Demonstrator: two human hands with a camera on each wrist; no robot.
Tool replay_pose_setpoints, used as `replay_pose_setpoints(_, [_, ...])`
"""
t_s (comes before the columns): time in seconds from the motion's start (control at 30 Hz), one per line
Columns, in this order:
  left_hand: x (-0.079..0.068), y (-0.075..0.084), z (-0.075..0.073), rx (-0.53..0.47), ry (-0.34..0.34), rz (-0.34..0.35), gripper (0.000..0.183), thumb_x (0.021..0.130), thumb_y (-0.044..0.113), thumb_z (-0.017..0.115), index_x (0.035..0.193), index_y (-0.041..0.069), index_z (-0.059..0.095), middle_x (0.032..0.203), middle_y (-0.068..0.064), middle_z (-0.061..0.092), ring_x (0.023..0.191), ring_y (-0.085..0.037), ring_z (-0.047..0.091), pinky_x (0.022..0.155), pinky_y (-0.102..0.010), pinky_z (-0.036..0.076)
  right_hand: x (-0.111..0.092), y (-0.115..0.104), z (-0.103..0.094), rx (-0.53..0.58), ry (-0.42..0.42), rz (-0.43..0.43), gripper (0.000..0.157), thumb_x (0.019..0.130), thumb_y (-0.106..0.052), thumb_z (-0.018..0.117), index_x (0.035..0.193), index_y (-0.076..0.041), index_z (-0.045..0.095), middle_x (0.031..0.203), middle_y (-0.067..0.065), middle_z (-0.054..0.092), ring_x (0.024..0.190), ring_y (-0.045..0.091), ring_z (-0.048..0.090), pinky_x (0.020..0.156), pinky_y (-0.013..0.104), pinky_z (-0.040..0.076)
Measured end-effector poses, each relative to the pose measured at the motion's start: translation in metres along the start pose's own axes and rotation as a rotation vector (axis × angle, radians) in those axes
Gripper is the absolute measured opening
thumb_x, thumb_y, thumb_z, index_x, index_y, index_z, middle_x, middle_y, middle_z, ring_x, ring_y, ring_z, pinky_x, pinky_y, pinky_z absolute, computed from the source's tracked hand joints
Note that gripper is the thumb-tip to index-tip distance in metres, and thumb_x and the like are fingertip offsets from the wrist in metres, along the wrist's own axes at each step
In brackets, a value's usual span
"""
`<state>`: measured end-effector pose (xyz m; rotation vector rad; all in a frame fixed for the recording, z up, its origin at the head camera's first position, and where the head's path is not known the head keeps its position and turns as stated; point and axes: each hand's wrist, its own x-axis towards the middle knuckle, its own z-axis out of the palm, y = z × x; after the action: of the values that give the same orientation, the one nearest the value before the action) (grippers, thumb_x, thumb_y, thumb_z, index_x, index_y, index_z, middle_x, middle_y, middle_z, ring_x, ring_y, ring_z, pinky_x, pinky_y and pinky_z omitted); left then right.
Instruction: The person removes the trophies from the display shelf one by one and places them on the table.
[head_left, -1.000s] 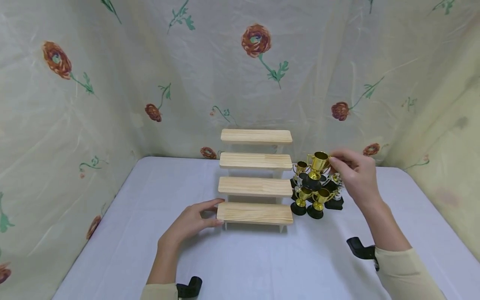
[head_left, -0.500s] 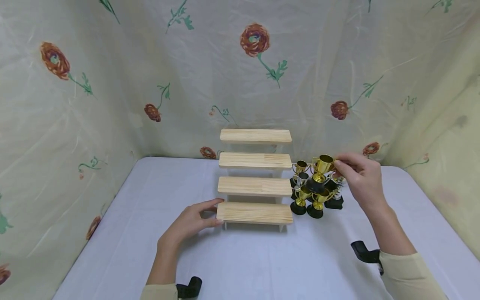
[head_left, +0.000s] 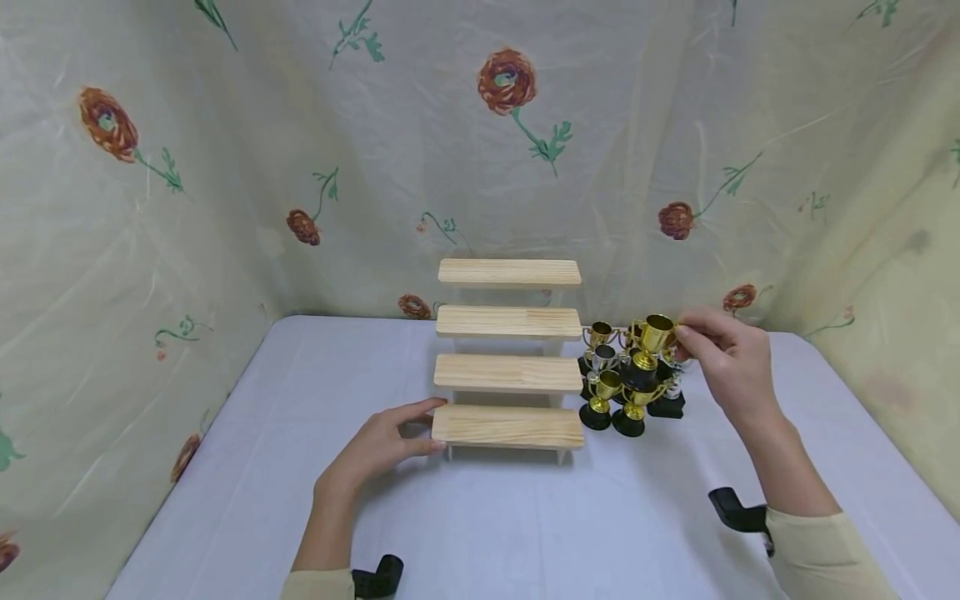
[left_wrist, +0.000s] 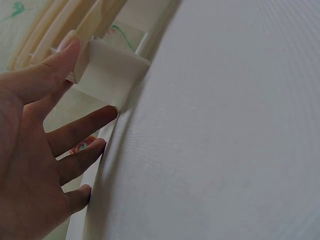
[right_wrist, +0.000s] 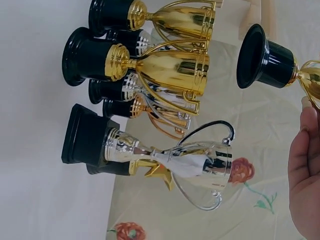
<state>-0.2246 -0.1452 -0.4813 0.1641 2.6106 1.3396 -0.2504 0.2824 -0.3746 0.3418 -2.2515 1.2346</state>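
A stepped display stand (head_left: 508, 427) with pale wooden boards and white supports stands mid-table. My left hand (head_left: 381, 446) grips the left end of its lowest board, thumb at the front corner and index finger behind. In the left wrist view the other fingers of the left hand (left_wrist: 40, 145) are spread near the tablecloth. My right hand (head_left: 731, 358) pinches a small gold trophy cup (head_left: 657, 335) by its right handle. That cup is slightly tilted, its black base (right_wrist: 252, 57) raised off the table in the right wrist view, apart from the other trophies.
Several trophies stand grouped right of the stand: gold cups (head_left: 606, 385), a small silver cup (head_left: 603, 358), a larger silver cup (right_wrist: 192, 162) with a square black base, and one with a gold star (right_wrist: 161, 174). A flowered curtain (head_left: 375, 125) surrounds the white-clothed table (head_left: 495, 533).
My right hand has shifted a little right and down with the gold trophy cup, which now leans slightly. The left hand stays on the lowest board.
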Motion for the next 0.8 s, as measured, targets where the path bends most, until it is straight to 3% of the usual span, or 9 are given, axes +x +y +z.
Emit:
replay_pose_setpoints(0.23, [0.0, 0.001, 0.001, 0.003, 0.002, -0.01, 0.059, 0.076, 0.05, 0.081, 0.13, 0.053, 0.058, 0.125, 0.008, 0.069, 0.139, -0.023, 0.047, 0.112, -0.062, 0.034, -0.003, 0.004, -0.005, -0.009, 0.005, 0.011, 0.009, 0.094, -0.001, 0.063, 0.096, 0.0, 0.072, 0.076, -0.02, 0.064, 0.062, 0.001, 0.061, 0.061, 0.01, 0.051])
replay_pose_setpoints(0.6, [-0.002, 0.002, -0.001, -0.008, 0.001, -0.001, 0.06, 0.076, 0.048, 0.081, 0.131, 0.05, 0.058, 0.126, 0.006, 0.069, 0.136, -0.022, 0.049, 0.111, -0.058, 0.036, -0.011, 0.009, -0.012, -0.064, 0.009, 0.025, 0.011, 0.095, -0.004, 0.063, 0.097, -0.001, 0.073, 0.075, -0.015, 0.066, 0.06, 0.002, 0.06, 0.061, 0.01, 0.051])
replay_pose_setpoints(0.8, [-0.001, 0.001, -0.001, -0.003, 0.001, 0.009, 0.06, 0.076, 0.049, 0.081, 0.131, 0.051, 0.058, 0.125, 0.007, 0.069, 0.136, -0.022, 0.05, 0.111, -0.058, 0.036, -0.014, 0.015, -0.017, -0.092, 0.01, 0.052, 0.012, 0.096, -0.006, 0.063, 0.101, -0.001, 0.073, 0.076, -0.019, 0.066, 0.06, 0.001, 0.061, 0.061, 0.009, 0.05])
